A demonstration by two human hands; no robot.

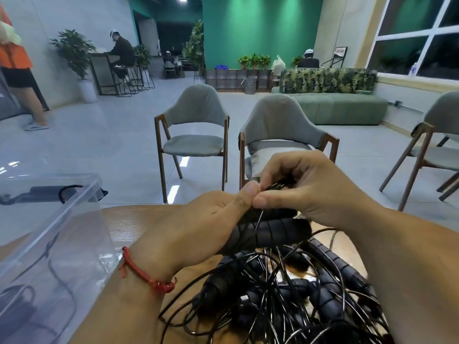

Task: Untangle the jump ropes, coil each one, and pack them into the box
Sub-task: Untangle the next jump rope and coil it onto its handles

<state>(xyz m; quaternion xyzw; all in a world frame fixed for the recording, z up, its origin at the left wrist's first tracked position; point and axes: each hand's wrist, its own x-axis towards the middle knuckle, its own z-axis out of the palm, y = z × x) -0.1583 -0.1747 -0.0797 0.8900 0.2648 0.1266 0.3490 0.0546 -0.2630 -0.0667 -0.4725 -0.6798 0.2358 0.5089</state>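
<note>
Tangled jump ropes cover the table's near right part. Clear box blocks its left edge. Bare wood lies between them at the far edge.

Both hands above table's far edge: left hand grips black handles; right hand pinches cord. Tangled ropes below.

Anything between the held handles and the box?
Nothing between the handles in the left hand and the box at left. But the cord the right hand pinches seems to run into the tangle below.
</note>
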